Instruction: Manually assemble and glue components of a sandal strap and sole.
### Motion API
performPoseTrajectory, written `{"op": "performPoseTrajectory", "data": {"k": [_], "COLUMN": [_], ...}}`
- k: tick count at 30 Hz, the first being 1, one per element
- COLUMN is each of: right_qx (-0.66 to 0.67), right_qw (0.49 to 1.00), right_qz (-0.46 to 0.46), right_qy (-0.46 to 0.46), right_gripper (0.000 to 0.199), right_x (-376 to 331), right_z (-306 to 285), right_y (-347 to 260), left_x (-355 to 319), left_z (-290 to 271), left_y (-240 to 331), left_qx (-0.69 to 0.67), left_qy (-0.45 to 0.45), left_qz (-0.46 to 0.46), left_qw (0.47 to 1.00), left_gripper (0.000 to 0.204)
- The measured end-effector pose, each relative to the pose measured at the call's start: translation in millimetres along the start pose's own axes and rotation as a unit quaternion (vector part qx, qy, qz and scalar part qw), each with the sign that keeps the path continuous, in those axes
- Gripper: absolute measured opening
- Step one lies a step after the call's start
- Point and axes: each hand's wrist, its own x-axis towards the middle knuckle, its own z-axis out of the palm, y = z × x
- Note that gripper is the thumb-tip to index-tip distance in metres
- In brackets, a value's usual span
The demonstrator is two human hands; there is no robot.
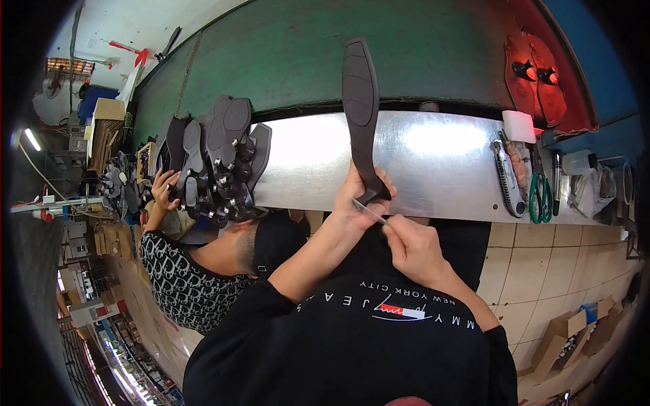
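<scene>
Sole (360, 101) in left hand (352, 196), tool (370, 211) at the heel (376, 192)

Sole was up in front of the chest, over the near edge of the steel bench (305, 159), held clear of the top. Forepart pointed away from the body, toward the green surface (271, 57); heel end lay nearest the person.

Left hand: closed round the heel end, palm turned up, fingers wrapped behind. Right hand (414, 245): clenched on the thin, pale tool, its tip right by the heel; whether it touched, could not tell.

Handling, by judgement: light, since one hand bore it from one end. Fairly stiff along its length, as it stood out with no visible sag; forepart probably gave a little. Matt face did not look slippery; heel seemed smoother. Not fragile, though the finish might have marked. Best hold: heel block or narrow waist, thumb clear of the tool.

Look: dark grey, long and slim. Broad rounded forepart with thin outlined panels, narrow waist curving down into a small, darker heel.

Around: heap (227, 139) of similar soles at left, beside a co-worker (196, 271) whose hand reached to its far side; at right on the bench, cutter (506, 177) and green-handled scissors (541, 197), well apart from the hands
</scene>
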Motion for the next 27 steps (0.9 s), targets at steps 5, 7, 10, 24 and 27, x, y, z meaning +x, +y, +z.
{"op": "performPoseTrajectory", "data": {"k": [5, 7, 10, 24, 27], "right_qx": [0.059, 0.076, 0.209, 0.333, 0.399], "right_qw": [0.997, 0.992, 0.95, 0.895, 0.854], "right_qz": [-0.005, 0.094, 0.186, 0.239, 0.29], "right_qy": [0.04, 0.047, 0.14, 0.174, 0.167], "right_gripper": [0.004, 0.004, 0.011, 0.011, 0.01], "right_x": [-0.9, 3.4, 5.6, 22.3, 22.1], "right_z": [-0.5, -15.6, -20.9, -24.2, -25.2], "right_y": [-3.6, 0.1, 8.5, 23.4, 26.0], "left_x": [10.0, 4.6, 4.5, -13.4, -15.9], "left_z": [-1.8, -0.2, 0.6, -6.4, -4.9], "left_y": [13.2, 15.5, 13.3, -29.5, -30.2], "left_qx": [-0.04, -0.028, 0.061, 0.356, 0.39], "left_qy": [0.021, 0.057, 0.012, -0.036, -0.042], "left_qz": [-0.062, -0.059, -0.051, 0.25, 0.279], "left_qw": [0.997, 0.996, 0.997, 0.9, 0.876], "left_gripper": [0.051, 0.056, 0.048, 0.024, 0.021]}}
